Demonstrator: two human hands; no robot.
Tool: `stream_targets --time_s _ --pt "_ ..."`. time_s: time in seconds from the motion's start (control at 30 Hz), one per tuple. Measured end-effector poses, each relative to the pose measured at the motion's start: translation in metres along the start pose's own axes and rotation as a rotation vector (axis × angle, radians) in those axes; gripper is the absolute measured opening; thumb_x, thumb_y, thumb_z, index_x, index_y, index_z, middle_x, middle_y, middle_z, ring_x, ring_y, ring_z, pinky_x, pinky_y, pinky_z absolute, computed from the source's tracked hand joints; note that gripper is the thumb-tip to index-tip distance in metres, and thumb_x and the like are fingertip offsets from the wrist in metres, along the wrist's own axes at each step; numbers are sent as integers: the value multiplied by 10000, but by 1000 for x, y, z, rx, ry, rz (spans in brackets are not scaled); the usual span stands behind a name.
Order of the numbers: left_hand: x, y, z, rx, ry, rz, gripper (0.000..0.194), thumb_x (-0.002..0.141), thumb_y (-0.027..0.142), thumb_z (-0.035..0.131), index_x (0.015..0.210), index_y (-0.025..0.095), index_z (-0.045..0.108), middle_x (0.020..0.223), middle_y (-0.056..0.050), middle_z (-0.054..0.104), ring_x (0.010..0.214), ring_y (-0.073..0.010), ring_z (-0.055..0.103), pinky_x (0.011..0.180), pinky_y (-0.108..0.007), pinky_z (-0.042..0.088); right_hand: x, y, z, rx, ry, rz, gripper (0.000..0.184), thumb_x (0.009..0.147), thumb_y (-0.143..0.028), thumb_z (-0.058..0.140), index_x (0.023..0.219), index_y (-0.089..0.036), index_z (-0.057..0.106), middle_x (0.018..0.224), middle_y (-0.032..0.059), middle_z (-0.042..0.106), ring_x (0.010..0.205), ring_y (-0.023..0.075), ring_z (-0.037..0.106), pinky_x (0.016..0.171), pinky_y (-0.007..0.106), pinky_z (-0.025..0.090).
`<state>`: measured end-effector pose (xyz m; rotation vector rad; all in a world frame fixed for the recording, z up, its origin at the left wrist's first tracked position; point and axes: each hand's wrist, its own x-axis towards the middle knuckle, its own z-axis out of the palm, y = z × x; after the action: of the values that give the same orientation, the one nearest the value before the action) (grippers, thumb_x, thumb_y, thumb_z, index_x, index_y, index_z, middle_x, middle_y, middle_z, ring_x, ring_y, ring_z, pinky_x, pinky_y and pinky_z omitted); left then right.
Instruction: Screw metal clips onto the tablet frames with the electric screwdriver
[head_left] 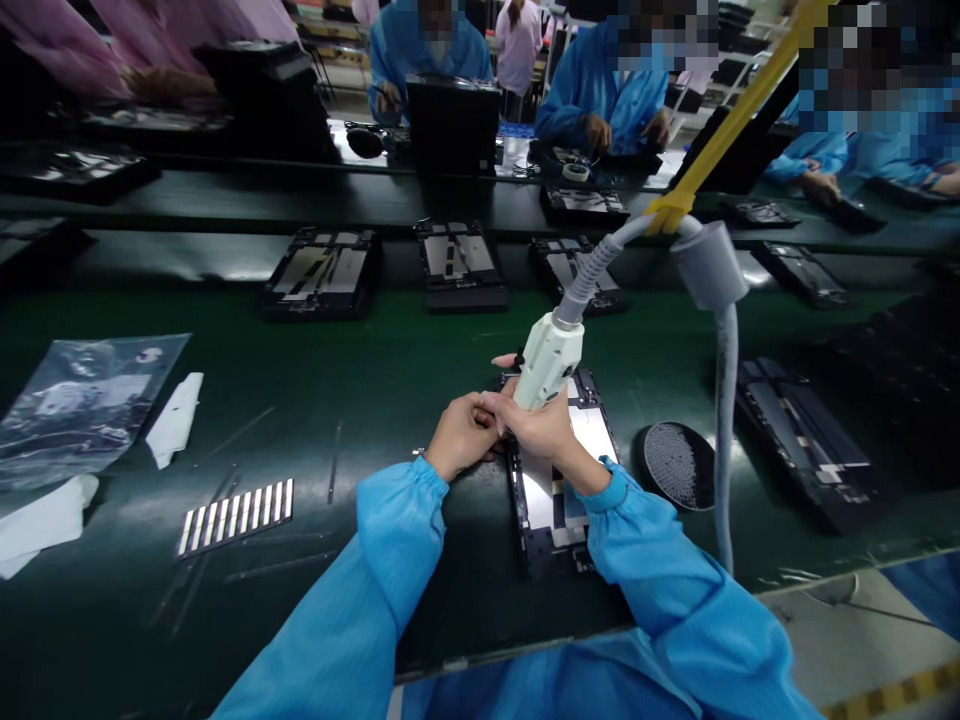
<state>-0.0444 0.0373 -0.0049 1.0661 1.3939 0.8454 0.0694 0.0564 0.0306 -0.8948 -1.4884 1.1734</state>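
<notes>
My right hand point(546, 430) is wrapped round a pale, whitish electric screwdriver point(551, 355), which hangs from a grey corrugated cable. The tool tilts, and its tip is hidden behind my hands. Close against it on the left, my left hand point(459, 436) has its fingers pinched together; whatever they hold is hidden. Both hands are over the upper left edge of an open tablet-like device point(536, 495) with a black frame and silvery plates. A round dark dish point(679, 465) of tiny grey pieces, too small to name, stands to the right of the device.
A yellow strap point(720, 130) holds up the cable. Similar open devices point(324, 270) line the bench's far side, and another device point(806, 440) lies at right. On the left are a strip of silvery pieces point(236, 515) and a clear plastic bag point(90, 400). Co-workers sit opposite.
</notes>
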Motion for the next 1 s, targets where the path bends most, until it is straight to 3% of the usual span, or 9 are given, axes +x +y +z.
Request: stream_targets --time_s 0.1,0.17,0.3,0.4,0.53,0.7,0.83,0.9,1.0 --pt "-6 10 -14 -8 -42 14 163 670 176 705 804 141 618 620 -3 646 548 -144 639 465 -220 505 -4 0 2 -37 -34 -30 232 730 -254 707 926 -213 591 525 -60 535 494 142 553 539 304 490" --pt "-16 17 -36 20 -43 42 167 694 264 701 801 145 651 662 -30 680 620 -166 667 545 -248 529 -7 1 3 -61 -50 -53 233 739 -264 703 931 -208 583 524 -58 546 494 143 561 546 304 491" --pt "-49 18 -91 382 226 140 235 715 377 660 824 179 722 775 -56 730 720 -202 670 669 -300 520 -9 4 6 -79 -14 -56 202 739 -267 709 881 -206 578 507 -60 555 480 143 562 552 313 498" --pt "-67 6 -108 645 324 149 265 744 415 609 850 211 741 853 -57 739 797 -221 661 699 -308 497 -8 -5 7 -36 17 -65 175 739 -230 704 861 -214 578 477 -74 544 456 138 547 588 342 521" --pt "-68 -9 -94 791 343 113 413 719 548 611 912 198 716 876 -74 717 744 -217 642 642 -301 479 -11 -36 -20 69 15 -123 236 774 -229 694 990 -224 599 490 -85 537 426 121 525 543 328 516" --pt "-60 -4 -81 885 296 -3 338 588 558 668 711 243 686 713 -43 696 687 -247 645 570 -304 456 -32 -60 -105 -32 145 -155 370 750 -274 749 1073 -222 576 513 -87 558 401 109 512 438 287 455" --pt "-52 9 -78 759 197 -102 416 467 697 667 616 309 680 566 37 679 597 -237 638 536 -309 461 -52 -43 -164 0 364 -120 321 707 -302 773 903 -212 534 450 -110 536 325 100 488 351 250 402" --pt "-50 17 -72 665 113 -101 499 393 792 662 558 322 675 591 49 705 633 -238 662 586 -326 497 -57 -28 -178 45 457 -107 327 690 -296 773 861 -211 508 420 -120 529 307 95 476 342 234 394" --pt "-47 24 -63 588 33 -127 579 280 849 676 533 328 679 593 40 714 661 -242 686 650 -351 535 -59 -11 -183 72 517 -96 317 685 -263 762 883 -200 524 418 -117 541 314 92 476 367 234 411"
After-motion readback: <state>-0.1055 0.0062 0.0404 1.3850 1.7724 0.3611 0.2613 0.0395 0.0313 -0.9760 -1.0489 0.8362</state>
